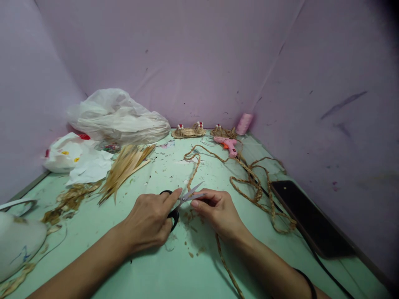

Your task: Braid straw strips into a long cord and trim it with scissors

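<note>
My left hand (152, 218) is closed around the black handles of a pair of scissors (183, 199). Their blades are spread and point right, toward my other hand. A braided brown cord (195, 171) passes by the blades, and one length of it comes out below my right hand (220, 211) toward the front edge. My right hand is closed in a pinch on the cord beside the blade tips; the exact spot between the fingers is partly hidden. Small brown scraps (190, 254) lie on the green table under the hands.
Loops of cord lie at right, near a dark phone (308, 216) and a black cable. Behind are a pink glue gun (229, 145), a pink thread spool (244, 123) and woven pieces (188, 132). At left are dry straw strips (124, 166), plastic bags (118, 118) and a white object (21, 241).
</note>
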`<state>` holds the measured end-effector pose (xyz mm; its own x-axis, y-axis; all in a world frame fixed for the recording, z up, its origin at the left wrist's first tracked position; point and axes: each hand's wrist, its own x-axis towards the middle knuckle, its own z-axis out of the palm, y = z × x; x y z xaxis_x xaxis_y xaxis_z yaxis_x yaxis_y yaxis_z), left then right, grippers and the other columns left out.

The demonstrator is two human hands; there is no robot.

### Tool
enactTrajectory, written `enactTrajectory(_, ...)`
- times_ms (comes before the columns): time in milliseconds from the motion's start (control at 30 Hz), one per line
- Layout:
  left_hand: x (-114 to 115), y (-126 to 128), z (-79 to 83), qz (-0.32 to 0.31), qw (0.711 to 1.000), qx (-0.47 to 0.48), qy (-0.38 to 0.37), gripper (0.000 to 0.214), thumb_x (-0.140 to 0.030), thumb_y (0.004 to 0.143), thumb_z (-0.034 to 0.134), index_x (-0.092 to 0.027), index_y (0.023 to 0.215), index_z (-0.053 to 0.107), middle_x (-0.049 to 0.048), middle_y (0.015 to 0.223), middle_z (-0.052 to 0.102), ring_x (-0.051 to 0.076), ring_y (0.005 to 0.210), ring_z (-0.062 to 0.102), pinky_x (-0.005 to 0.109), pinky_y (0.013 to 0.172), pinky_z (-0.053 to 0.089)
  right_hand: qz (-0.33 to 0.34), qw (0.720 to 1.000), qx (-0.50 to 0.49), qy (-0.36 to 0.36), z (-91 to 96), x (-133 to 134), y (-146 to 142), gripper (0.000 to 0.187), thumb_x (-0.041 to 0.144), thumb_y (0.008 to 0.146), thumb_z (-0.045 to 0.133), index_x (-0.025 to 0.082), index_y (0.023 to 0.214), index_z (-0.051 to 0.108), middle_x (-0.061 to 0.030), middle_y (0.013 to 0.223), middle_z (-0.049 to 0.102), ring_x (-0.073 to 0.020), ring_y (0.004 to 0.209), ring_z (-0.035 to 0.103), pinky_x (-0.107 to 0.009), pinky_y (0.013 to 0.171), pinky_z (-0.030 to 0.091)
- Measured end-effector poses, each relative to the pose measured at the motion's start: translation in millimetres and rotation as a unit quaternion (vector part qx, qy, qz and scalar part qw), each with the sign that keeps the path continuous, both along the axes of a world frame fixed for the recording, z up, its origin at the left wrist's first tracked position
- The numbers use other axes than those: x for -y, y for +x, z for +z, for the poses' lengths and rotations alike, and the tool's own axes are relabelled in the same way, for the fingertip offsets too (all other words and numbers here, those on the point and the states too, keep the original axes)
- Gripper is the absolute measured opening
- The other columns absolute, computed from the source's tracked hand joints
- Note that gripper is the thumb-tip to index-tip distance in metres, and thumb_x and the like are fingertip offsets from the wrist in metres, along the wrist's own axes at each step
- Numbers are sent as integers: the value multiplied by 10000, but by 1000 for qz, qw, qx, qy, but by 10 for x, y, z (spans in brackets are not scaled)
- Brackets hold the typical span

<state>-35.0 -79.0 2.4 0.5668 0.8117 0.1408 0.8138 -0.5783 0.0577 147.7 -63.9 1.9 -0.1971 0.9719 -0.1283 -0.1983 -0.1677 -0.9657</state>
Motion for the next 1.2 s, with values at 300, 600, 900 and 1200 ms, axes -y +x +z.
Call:
enactTrajectory(300, -43, -55, -1, -14, 990, 140, -27, 510, -138, 682, 408, -203, 1185, 451, -11, 677, 616, 127, 563, 537, 238, 557, 384, -9, 998, -38, -44, 33, -4, 13, 163, 224, 544, 717, 119, 656, 662, 47, 449, 467, -40, 415, 340, -199, 419, 250)
enactTrajectory(600, -109, 43, 110, 232, 777, 543, -220, 467, -276, 597, 639, -120, 1028, 551, 2, 641, 581, 103, 524, 485, 207, 488, 362, 4, 989, -95, -117, -1, -33, -22, 281, 233, 489, 764, 124, 729, 666, 21, 559, 541, -58, 475, 453, -216, 491, 396)
enactTrajectory(900, -131, 232, 63, 260, 668, 644, -268, 492, -292, 555, 701, -136, 990, 532, -35, 550, 552, 80, 451, 462, 192, 443, 336, 54, 992, -84, -81, -50, 8, -43, 401, 213, 517, 747, 157, 905, 659, 45, 552, 538, -51, 456, 447, -206, 476, 366)
enactTrajectory(1200, -413, 299, 69, 226, 567, 692, -386, 427, -241, 581, 671, -118, 967, 540, 24, 629, 606, 42, 403, 421, 157, 372, 187, 96, 992, -48, -59, -125, 17, -33, 342, 216, 538, 725, 169, 874, 684, 42, 558, 536, -50, 450, 435, -211, 469, 358)
